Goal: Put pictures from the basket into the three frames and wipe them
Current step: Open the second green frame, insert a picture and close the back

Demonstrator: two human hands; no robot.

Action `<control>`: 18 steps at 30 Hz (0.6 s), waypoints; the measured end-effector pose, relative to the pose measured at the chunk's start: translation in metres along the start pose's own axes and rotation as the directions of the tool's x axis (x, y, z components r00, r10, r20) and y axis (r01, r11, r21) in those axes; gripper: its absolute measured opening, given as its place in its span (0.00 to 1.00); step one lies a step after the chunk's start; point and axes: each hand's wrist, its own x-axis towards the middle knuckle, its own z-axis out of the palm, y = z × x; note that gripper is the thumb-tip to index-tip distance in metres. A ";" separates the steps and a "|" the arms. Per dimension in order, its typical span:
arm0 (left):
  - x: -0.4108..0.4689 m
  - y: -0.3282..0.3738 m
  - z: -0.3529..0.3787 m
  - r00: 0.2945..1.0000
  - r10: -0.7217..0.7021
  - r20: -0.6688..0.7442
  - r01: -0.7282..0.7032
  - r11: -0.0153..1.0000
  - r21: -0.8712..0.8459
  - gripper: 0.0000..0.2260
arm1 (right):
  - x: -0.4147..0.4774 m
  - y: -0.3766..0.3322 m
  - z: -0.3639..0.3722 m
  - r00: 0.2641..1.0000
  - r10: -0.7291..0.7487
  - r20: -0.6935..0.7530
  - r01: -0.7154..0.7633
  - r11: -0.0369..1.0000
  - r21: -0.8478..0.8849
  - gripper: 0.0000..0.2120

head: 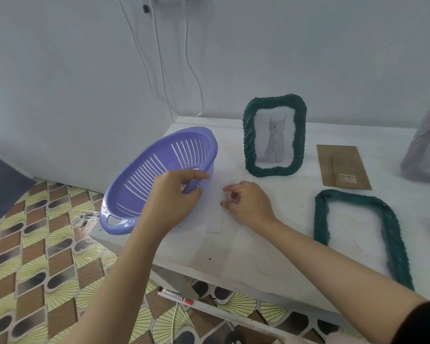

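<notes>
Two hands are working: the left hand point(174, 194) is gripping the tilted basket point(144, 180) by its rim; the right hand point(248, 204), nearer the picture point(212, 220), is curling its fingers point(230, 187) over that sheet's right edge. Whether they are pinching it is unclear. The sheet is lying lengthwise away on the table point(258, 249).

Bare forearms point(114, 281), the right one ending in a black sleeve point(423, 324) (only its edge shows)
</notes>
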 end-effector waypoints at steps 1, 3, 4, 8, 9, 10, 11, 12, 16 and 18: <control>-0.002 0.000 0.002 1.000 0.008 0.008 -0.008 1.000 0.010 0.13 | -0.001 0.002 0.000 1.000 -0.002 -0.022 0.002 1.000 0.031 0.15; -0.006 0.000 0.008 0.999 0.018 0.027 -0.019 0.999 0.026 0.13 | -0.004 0.005 -0.002 0.997 0.010 -0.075 0.000 0.992 0.130 0.13; -0.008 0.000 0.012 0.999 0.020 0.039 -0.022 0.999 0.036 0.13 | -0.006 0.006 -0.003 0.995 0.027 -0.100 -0.008 0.983 0.186 0.12; -0.018 0.001 0.025 0.999 0.003 0.044 -0.007 0.997 0.077 0.13 | -0.012 0.010 -0.010 0.979 0.097 -0.179 -0.032 0.940 0.339 0.11; -0.020 0.001 0.027 0.999 0.002 0.039 -0.005 0.997 0.082 0.13 | -0.013 0.010 -0.012 0.975 0.112 -0.193 -0.035 0.931 0.363 0.11; -0.021 0.002 0.028 0.999 0.004 0.039 -0.008 0.996 0.088 0.13 | -0.015 0.010 -0.013 0.971 0.125 -0.204 -0.038 0.923 0.383 0.11; -0.021 0.002 0.027 0.999 0.010 0.047 -0.015 0.995 0.094 0.13 | -0.016 0.010 -0.014 0.968 0.132 -0.214 -0.036 0.916 0.399 0.11; -0.022 0.002 0.025 0.998 0.021 0.057 -0.027 0.995 0.096 0.14 | -0.017 0.009 -0.015 0.965 0.134 -0.224 -0.032 0.912 0.410 0.10; -0.026 -0.004 0.005 0.998 0.061 -0.027 -0.059 0.996 0.071 0.14 | -0.012 -0.005 -0.021 0.955 0.096 -0.282 0.024 0.919 0.394 0.10; -0.028 -0.014 -0.009 0.989 0.029 -0.143 -0.016 0.996 0.092 0.13 | -0.004 -0.016 -0.025 0.944 0.018 -0.331 0.090 0.947 0.307 0.10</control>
